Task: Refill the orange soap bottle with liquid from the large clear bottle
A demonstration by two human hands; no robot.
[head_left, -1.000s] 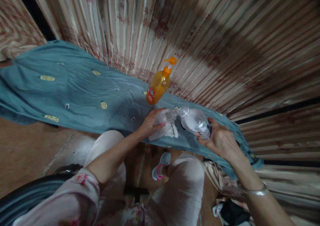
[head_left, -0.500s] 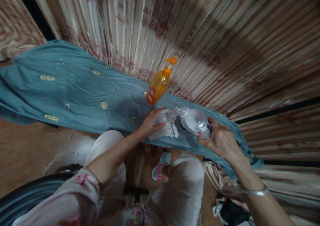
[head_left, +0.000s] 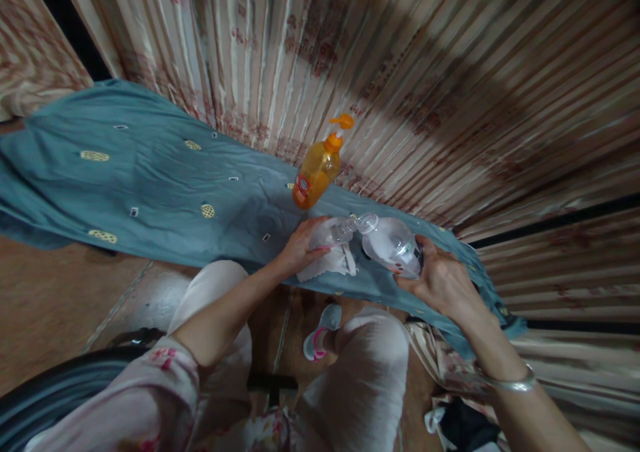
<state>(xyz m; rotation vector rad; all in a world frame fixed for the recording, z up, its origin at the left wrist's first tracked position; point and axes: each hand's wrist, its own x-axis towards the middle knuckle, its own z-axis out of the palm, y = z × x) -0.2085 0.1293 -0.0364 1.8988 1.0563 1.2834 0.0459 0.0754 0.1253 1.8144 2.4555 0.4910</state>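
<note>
My left hand (head_left: 303, 247) is wrapped round a small clear bottle (head_left: 333, 232), which is tilted with its neck toward the right. In my right hand (head_left: 437, 275) is a larger clear bottle (head_left: 393, 245) with a dark label, tilted with its mouth toward the left. The two bottle mouths meet or nearly meet; whether they touch is too small to tell. A white cloth or tissue (head_left: 333, 263) lies under the small bottle. Just behind stands an orange pump bottle (head_left: 316, 172) with a red label.
A teal cloth with pineapple prints (head_left: 165, 185) covers the long narrow table. Pleated curtains (head_left: 400, 72) hang behind it. My knees are at the front edge. Dark and white items (head_left: 467, 425) lie at the lower right.
</note>
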